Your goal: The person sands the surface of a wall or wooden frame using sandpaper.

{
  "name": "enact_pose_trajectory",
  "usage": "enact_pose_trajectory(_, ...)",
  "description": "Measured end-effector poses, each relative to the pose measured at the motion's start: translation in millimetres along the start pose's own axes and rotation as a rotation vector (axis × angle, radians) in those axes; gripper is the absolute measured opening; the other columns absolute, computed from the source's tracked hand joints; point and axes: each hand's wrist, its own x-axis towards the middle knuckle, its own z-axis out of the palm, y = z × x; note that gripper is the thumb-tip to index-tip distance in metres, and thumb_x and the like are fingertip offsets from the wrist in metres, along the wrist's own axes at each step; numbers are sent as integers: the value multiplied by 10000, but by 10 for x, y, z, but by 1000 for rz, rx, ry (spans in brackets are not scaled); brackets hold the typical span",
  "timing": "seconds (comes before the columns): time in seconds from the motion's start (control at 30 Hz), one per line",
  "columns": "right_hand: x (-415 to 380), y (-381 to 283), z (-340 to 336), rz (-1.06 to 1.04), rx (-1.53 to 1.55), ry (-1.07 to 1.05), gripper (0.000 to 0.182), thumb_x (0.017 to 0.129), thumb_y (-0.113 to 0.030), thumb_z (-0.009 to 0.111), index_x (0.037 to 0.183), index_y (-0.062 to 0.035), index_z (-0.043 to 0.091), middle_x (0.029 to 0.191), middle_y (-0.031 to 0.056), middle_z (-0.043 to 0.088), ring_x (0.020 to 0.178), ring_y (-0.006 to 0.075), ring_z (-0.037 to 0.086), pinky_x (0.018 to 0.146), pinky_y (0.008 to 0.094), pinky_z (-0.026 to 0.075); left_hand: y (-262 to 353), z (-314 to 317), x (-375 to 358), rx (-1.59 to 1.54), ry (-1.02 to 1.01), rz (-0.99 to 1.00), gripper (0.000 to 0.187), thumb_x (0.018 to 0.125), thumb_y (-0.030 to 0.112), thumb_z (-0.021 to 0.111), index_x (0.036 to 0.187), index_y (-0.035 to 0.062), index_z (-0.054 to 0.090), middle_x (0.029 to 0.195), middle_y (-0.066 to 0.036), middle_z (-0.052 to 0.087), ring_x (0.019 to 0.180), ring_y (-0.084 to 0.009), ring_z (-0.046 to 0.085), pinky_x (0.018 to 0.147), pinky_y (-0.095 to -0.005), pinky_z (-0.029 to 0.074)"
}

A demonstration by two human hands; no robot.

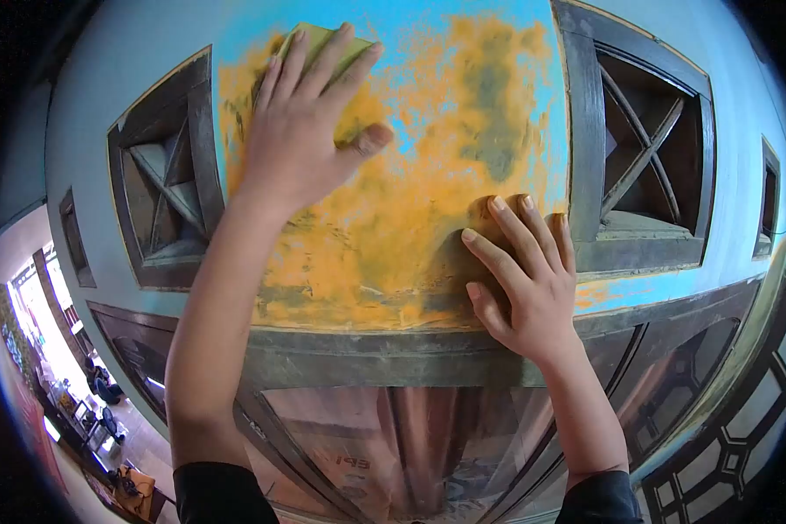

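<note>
My left hand (310, 131) lies on the upper left of a patchy wall, its fingers stretched over a yellow-green sheet that looks like sandpaper (320, 42). The palm and fingers press the sheet flat against the surface and hide much of it. Lower and to the right, my right hand (528, 279) rests with spread fingers against the wall's lower edge, holding nothing. Between the hands, the wall patch (393, 236) shows orange and dark areas, with bright blue paint along its top and sides.
A wooden vent frame with crossed bars (166, 183) flanks the patch on the left, and another vent frame (646, 148) on the right. Below runs a dark wooden beam (384, 354) above glass panes with curtains (428, 445). At lower left, a bright room holds a brown bag (135, 489).
</note>
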Motion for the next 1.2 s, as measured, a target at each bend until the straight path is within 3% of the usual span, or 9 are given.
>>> enact_pose_trajectory(0.23, -59, 31, 25, 20, 8, 56, 428, 836, -242, 668, 1263, -210, 671, 1439, 90, 553, 1371, 328, 481, 1167, 543, 275, 710, -268, -549, -134, -328, 352, 929, 826, 899, 278, 1539, 313, 388, 1644, -35, 278, 1524, -389, 176, 1222, -588, 152)
enact_pose_trajectory(0.33, -70, 48, 42, 19, 9, 62, 392, 863, -209, 643, 1254, -200, 667, 1432, 96, 557, 1364, 334, 487, 1159, 538, 289, 167, -223, -240, -10, -205, 127, 780, 913, 740, 441, 1553, 301, 365, 1644, -23, 283, 1520, -365, 198, 1234, -533, 163)
enact_pose_trajectory(0.5, -56, 3, 42, 19, 1, 71, 403, 872, -205, 644, 1275, -204, 653, 1444, 95, 544, 1369, 333, 481, 1162, 538, 288, -364, -12, -213, -15, 32, -21, 788, 913, 732, 456, 1546, 269, 380, 1618, -65, 328, 1502, -389, 233, 1223, -558, 182)
enact_pose_trajectory(0.6, -49, -26, 22, 24, -3, 53, 409, 881, -206, 639, 1290, -204, 644, 1456, 96, 532, 1375, 333, 474, 1167, 541, 281, 417, -243, -613, -83, -235, 180, 826, 894, 819, 323, 1534, 303, 396, 1625, -51, 315, 1506, -375, 233, 1225, -543, 188)
enact_pose_trajectory(0.7, -30, -33, 30, 39, -17, 50, 412, 889, -213, 630, 1300, -203, 637, 1463, 98, 525, 1383, 338, 465, 1172, 548, 274, 421, -284, -629, -104, -370, 413, 877, 890, 851, 193, 1569, 309, 316, 1659, -37, 242, 1529, -350, 188, 1217, -598, 150)
enact_pose_trajectory(0.87, -49, -42, 77, 34, -45, 59, 416, 885, -205, 626, 1301, -196, 635, 1464, 100, 522, 1391, 351, 452, 1170, 563, 276, -752, 111, 230, 16, 58, 81, 661, 988, 608, 437, 1552, 269, 369, 1648, -20, 278, 1524, -371, 188, 1239, -534, 155)
enact_pose_trajectory(0.97, -43, -65, 87, 36, -57, 60, 414, 886, -203, 628, 1300, -185, 632, 1462, 106, 522, 1396, 351, 445, 1171, 563, 275, -483, 143, 289, 23, 141, 19, 639, 998, 568, 460, 1553, 267, 367, 1642, -28, 291, 1522, -359, 199, 1241, -526, 162)
enact_pose_trajectory(1.1, 139, 3, 2, 6, -50, 60, 396, 902, -189, 621, 1297, -166, 625, 1453, 121, 523, 1400, 365, 437, 1167, 564, 282, 149, -97, 91, -136, -65, 232, 688, 960, 638, 477, 1530, 258, 414, 1611, -55, 348, 1501, -330, 266, 1240, -501, 183)
enact_pose_trajectory(1.2, 588, 209, -79, -46, -2, 134, 389, 915, -186, 616, 1303, -155, 612, 1438, 128, 531, 1401, 369, 432, 1166, 562, 287, -570, 22, 287, -24, 3, 212, 690, 951, 623, 509, 1530, 260, 414, 1616, -49, 340, 1504, -321, 262, 1245, -486, 178)
